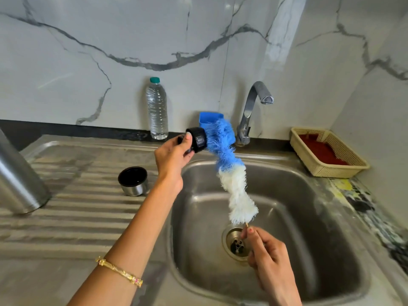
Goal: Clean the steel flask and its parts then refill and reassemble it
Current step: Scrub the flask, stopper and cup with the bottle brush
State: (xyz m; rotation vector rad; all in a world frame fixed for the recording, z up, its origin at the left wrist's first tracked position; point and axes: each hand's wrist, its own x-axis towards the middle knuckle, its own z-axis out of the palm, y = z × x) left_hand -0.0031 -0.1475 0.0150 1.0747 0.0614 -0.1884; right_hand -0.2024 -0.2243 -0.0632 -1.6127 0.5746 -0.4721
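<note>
Over the sink basin [320, 217]: I hold both working parts, so any drips should fall into the bowl.
Left hand [171, 157]: grip closed round the black flask stopper [196, 139], its open end turned toward the brush.
Right hand [268, 252]: fingers pinch the thin handle of the bottle brush [229, 171] just below the white bristles; the blue bristle end meets the stopper.
Reason for hold: I judge the low pinch lets the brush be worked against the stopper.
Steel flask body [18, 175]: on the drainboard at far left, well apart.
Flask cup [133, 181]: on the drainboard, mouth up, near my left wrist.
Surroundings: tap [254, 107], not running; water bottle [156, 109] on the counter by the wall; blue container [208, 121] behind the brush; basket [326, 151] at right.
Obstruction: none between brush and stopper; the tap stands just beside the brush head.
</note>
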